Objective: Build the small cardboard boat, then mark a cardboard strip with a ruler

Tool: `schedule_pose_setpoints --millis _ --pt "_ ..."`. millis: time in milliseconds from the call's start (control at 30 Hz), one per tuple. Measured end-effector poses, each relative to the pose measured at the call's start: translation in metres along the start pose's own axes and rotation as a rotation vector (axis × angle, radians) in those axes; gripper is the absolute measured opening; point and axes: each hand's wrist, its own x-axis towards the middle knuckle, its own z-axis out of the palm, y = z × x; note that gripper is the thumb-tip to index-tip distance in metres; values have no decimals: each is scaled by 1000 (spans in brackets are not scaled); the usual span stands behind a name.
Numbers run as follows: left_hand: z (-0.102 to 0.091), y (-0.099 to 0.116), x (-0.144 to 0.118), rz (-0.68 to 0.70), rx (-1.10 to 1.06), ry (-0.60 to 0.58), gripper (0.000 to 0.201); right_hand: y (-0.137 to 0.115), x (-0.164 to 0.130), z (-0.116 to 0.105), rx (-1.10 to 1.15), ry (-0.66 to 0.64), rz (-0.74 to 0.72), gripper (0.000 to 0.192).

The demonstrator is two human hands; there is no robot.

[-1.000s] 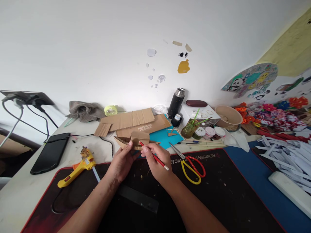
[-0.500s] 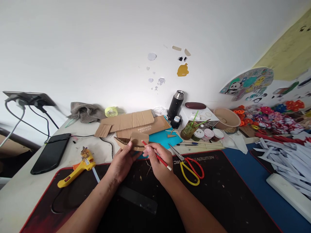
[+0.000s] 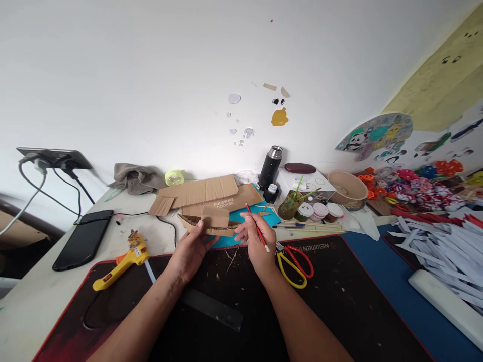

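"While the left hand (image 3: pixel 192 249) holds the cardboard boat (image 3: pixel 210 222), what is the right hand (image 3: pixel 258 241) doing?"

"It is closed around a red pencil (image 3: pixel 257 234). The fingers pinch it near the middle. One end sticks up and away past the fingertips, the other end points down toward the wrist."

"Is the left hand closed too?"

"Yes, it grips the boat from below, with the thumb pressed on the near side. The boat is up off the black mat (image 3: pixel 339 301), at the fingertips."

"Which way does the boat lie?"

"It lies long from side to side. One end pokes out to the left of the left hand. The other end reaches right, almost to the right hand's fingers."

"So where is the boat from the pencil hand?"

"Just to its left and a bit farther away. The pencil's top end is off to the right of the boat and not touching it. The left hand is the nearer one, since it has the boat."

"What else is close?"

"Scissors (image 3: pixel 292 261) with red and yellow handles lie just right of the pencil hand. A yellow glue gun (image 3: pixel 121 261) lies well to the left of the left hand. More flat cardboard (image 3: pixel 199 191) lies behind the boat."
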Motion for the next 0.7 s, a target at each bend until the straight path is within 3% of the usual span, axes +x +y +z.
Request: schedule_pose_setpoints --millis 700 --pt "-1 0 1 22 35 -12 43 7 3 -4 -108 -86 -115 41"
